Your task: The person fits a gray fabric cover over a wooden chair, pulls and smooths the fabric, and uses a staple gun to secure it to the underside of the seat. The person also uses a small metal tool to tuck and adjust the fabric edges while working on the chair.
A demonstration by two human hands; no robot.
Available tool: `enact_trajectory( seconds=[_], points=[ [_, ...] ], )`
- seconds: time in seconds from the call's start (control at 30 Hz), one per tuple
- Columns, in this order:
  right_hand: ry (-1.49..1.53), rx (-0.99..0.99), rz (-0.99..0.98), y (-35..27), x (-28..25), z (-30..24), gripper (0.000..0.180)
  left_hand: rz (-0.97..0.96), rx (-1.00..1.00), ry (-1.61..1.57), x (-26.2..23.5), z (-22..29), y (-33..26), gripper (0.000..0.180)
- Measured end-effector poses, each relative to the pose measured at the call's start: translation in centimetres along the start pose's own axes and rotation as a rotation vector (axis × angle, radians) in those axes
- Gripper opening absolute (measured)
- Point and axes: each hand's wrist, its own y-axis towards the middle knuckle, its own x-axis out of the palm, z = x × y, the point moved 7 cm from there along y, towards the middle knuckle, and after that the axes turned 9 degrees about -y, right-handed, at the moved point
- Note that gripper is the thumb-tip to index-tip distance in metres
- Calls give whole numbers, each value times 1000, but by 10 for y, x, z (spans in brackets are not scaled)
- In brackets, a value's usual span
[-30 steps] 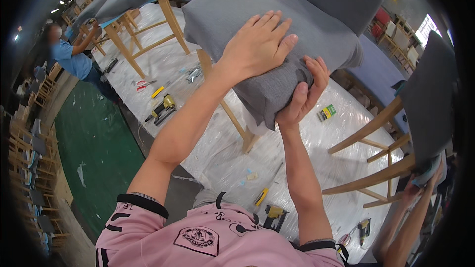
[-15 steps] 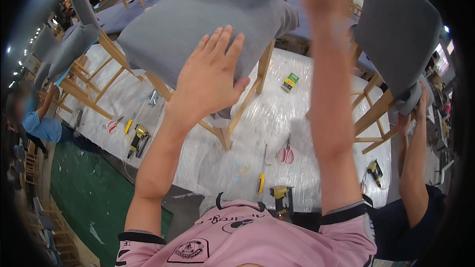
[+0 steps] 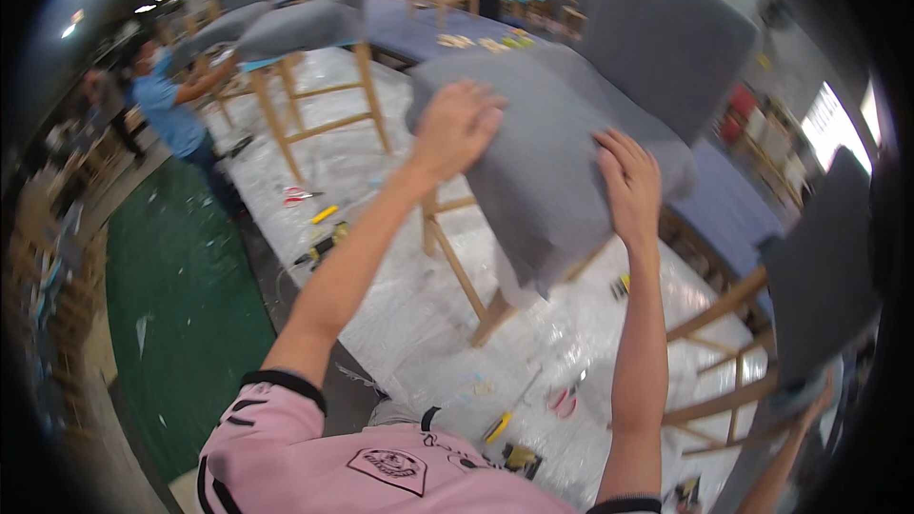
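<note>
Up on the plastic-covered table (image 3: 381,181) stands a grey upholstered chair (image 3: 562,143) with wooden legs. Both palms lie on its seat: the left hand (image 3: 457,128) flat with fingers loosely spread at the near-left corner, the right hand (image 3: 630,179) open, fingers pressing the fabric at the front edge. Scissors (image 3: 562,400) lie below

Your left hand (image 3: 455,128) covers part of the grey chair seat (image 3: 543,162); your palm and what lies under it can't be seen. Your right hand (image 3: 628,181) hides the seat's edge beneath its fingers. The chair's far legs sit behind the seat, out of sight. Small tools (image 3: 324,243) on the plastic-covered table (image 3: 400,305) blur; kind unclear. A second chair (image 3: 819,295) at right is cut by the dark rim. A person in blue (image 3: 171,114) is blurred.
</note>
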Motion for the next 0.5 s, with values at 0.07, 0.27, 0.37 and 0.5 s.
enact_trajectory(
  seconds=[0.07, 0.27, 0.37, 0.5],
  points=[
    [84, 66, 117, -10, -3, 5, 33, -30, -37, -95, 18, 10, 1, 34],
    [381, 237, 308, -19, 7, 28, 35, -56, -50, -172, 42, 104, -15, 38],
    [474, 243, 332, -16, 5, 23, 37, -22, -16, -183, 39, 141, -21, 38],
    [480, 257, 195, -15, 2, 35, 42, -32, 131, 4, 67, 189, -50, 39]
  ],
)
